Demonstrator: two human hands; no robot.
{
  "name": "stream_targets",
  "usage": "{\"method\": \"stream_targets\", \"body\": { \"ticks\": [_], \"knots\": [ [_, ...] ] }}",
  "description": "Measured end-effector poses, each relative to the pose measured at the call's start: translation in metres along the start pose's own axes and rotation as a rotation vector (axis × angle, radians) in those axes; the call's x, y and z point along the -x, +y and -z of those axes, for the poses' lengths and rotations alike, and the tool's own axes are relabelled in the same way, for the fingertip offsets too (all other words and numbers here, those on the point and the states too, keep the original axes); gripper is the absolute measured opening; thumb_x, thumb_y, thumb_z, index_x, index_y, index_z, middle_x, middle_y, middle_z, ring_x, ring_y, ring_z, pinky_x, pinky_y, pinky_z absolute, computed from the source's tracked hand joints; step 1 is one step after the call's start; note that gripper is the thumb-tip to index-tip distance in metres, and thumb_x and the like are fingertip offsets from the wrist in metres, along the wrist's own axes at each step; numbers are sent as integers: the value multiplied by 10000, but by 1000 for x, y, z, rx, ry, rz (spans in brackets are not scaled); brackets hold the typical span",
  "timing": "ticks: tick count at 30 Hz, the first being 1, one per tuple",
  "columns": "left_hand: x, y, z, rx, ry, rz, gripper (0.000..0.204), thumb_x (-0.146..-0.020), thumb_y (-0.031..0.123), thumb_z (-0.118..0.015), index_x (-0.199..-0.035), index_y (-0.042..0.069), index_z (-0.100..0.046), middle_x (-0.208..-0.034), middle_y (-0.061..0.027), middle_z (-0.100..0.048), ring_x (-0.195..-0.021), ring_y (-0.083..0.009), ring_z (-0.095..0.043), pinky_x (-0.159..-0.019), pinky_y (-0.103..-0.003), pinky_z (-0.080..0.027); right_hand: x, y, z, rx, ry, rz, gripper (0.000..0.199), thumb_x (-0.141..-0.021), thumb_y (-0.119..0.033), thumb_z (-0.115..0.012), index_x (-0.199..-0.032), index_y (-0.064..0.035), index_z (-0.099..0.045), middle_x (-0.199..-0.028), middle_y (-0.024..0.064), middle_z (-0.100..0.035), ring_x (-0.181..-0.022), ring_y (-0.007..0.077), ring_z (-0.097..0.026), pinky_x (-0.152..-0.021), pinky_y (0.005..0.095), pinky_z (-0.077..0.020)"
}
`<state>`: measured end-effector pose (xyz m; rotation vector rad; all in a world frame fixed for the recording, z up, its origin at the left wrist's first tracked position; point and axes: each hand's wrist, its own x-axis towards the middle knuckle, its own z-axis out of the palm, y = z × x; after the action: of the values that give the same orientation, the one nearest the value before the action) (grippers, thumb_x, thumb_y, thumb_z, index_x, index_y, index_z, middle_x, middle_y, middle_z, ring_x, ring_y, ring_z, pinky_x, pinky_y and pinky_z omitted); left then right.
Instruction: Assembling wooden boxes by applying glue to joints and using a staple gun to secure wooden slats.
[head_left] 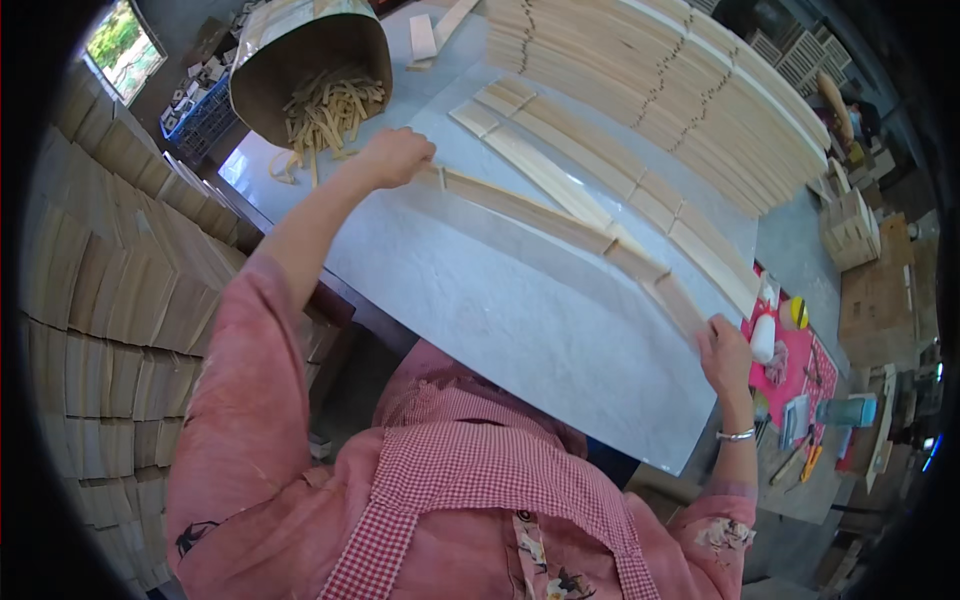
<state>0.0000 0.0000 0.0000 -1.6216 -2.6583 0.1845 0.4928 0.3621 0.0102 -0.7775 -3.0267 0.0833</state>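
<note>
from the middle of the pale grey, smooth-topped counter (pixel 470 285), the left hand (pixel 398 158) is at 10 o'clock and the right hand (pixel 726 358) at 4, set wide apart. each closes on one end of a long, thin, pale wooden strip with small notched joints (pixel 530 212), which slants across the counter between them. the right hand is at the counter's edge.

on the strip's 6 o'clock side a broad bare stretch runs to the near edge, leaving open room. on its 1 o'clock side room is tight: two flat, pale jointed wooden slats (pixel 575 137) lie just beyond, and whether the nearer one touches the strip i cannot tell. past them, a tall stack of long pale wooden boards (pixel 640 95) fills the 1 o'clock side.

at 10 o'clock, just beyond the left hand, a wide-mouthed brown-lined container (pixel 262 95) opens toward the counter, holding thin wooden sticks (pixel 335 105). near the right hand, at 3 to 4 o'clock, is a white plastic bottle (pixel 764 338) on a bright pink sheet (pixel 797 372).
</note>
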Motion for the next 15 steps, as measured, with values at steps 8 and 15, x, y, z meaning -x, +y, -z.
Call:
{"method": "stream_targets", "body": {
  "ticks": [8,15],
  "knots": [
    [112,74,-2,184,-98,-86,239,-935,164,-566,-1155,80,-601,-995,-192,-692,-964,-351,-651,-833,-441,-512,30,-72,-12,-248,14,-215,306,-869,-51,-618,-1174,-28,-601,-827,210,-687,-702,393,-642,-671,461,-516],
    [111,69,-12,444,-100,38,269,-899,102,-562,-1161,47,-578,-931,-184,-676,-829,-331,-673,-746,-424,-553,19,-111,-6,-372,35,7,295,-873,-46,-601,-1159,-1,-658,-814,224,-709,-690,410,-655,-673,475,-537]
  ]
}}
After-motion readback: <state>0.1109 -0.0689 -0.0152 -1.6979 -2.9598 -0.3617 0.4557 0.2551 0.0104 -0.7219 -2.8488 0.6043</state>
